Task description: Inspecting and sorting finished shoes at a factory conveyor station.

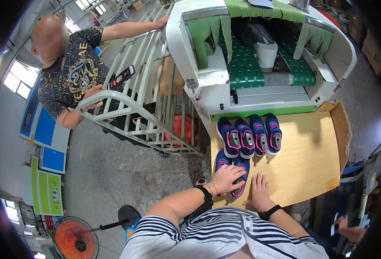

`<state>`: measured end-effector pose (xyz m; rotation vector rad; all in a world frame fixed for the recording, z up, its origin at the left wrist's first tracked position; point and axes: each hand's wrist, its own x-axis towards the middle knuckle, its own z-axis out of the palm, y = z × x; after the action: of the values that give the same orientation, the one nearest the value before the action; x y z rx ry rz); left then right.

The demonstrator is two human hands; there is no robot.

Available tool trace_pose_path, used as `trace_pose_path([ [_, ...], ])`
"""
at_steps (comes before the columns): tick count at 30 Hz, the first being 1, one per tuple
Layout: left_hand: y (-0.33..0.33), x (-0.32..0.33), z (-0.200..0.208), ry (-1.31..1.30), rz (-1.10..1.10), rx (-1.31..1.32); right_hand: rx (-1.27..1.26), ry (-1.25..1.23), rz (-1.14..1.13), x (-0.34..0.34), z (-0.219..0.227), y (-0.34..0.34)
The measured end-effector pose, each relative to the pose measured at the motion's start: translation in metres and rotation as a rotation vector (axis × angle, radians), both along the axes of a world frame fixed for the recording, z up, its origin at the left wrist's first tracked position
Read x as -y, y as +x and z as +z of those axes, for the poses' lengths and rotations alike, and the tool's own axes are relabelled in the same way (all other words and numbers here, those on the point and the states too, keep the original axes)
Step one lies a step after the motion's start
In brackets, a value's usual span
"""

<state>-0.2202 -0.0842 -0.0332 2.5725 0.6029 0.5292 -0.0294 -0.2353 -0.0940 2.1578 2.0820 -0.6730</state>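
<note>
Navy sneakers with pink trim stand on a wood-coloured board (302, 146). Several form a row (247, 136) along its far edge, toes toward the machine, with grey pieces in their openings. A nearer pair (241, 164) stands in front of the row's left end. My left hand (227, 179) lies across this pair with its fingers curved over the right sneaker, hiding much of both heels. Just right of the pair, my right hand (260, 192) rests flat on the board, fingers spread, holding nothing.
Beyond the board stands a white machine (207, 97) with a perforated green conveyor belt (245, 64) and green cloth flaps. At left, a person (76, 69) holds a phone and touches a pale metal rack (145, 86). An orange fan (76, 237) stands lower left; another person's hand (350, 228) shows lower right.
</note>
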Motion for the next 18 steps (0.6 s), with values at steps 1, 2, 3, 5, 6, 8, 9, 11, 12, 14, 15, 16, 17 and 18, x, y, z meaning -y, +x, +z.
trace_pose_path([
  [1,0.000,0.000,0.000,0.003,0.001,-0.001,0.000,0.001,0.000,0.000,0.000,0.000],
  [2,0.000,0.000,0.000,0.006,0.002,-0.001,0.000,0.000,0.004,-0.001,0.000,0.000],
  [3,0.000,0.000,-0.001,0.007,0.003,0.000,0.002,-0.002,0.009,-0.001,-0.001,0.001],
  [5,-0.002,0.000,0.000,0.008,0.008,-0.004,-0.006,-0.005,0.010,-0.002,-0.001,0.000],
  [6,-0.002,0.001,0.000,0.009,0.007,-0.004,-0.017,-0.009,0.007,-0.002,-0.001,-0.001],
  [8,-0.004,0.002,0.002,0.008,0.010,-0.022,-0.022,-0.002,0.006,-0.001,0.000,-0.002],
  [9,-0.005,0.002,0.001,0.008,0.010,-0.023,-0.028,0.002,0.002,-0.001,0.000,-0.003],
  [11,-0.007,0.004,0.002,0.023,0.016,-0.009,-0.030,0.003,0.004,0.001,0.000,-0.005],
  [12,-0.004,0.004,0.001,0.019,0.002,-0.006,-0.026,0.000,-0.008,0.004,0.001,-0.004],
  [14,-0.002,0.004,0.000,0.023,-0.001,0.005,-0.020,0.007,-0.022,0.004,0.001,-0.004],
  [15,0.004,0.003,0.002,0.019,-0.015,0.020,-0.014,0.009,-0.040,0.007,0.004,-0.001],
  [16,0.007,0.002,0.001,0.012,-0.027,-0.013,-0.029,-0.003,-0.059,0.006,0.011,-0.001],
  [17,0.010,0.002,0.003,0.012,-0.017,-0.009,-0.037,0.008,-0.059,0.006,0.012,0.000],
  [18,0.010,0.002,0.005,0.010,-0.013,-0.009,-0.045,0.018,-0.066,0.006,0.013,-0.001],
])
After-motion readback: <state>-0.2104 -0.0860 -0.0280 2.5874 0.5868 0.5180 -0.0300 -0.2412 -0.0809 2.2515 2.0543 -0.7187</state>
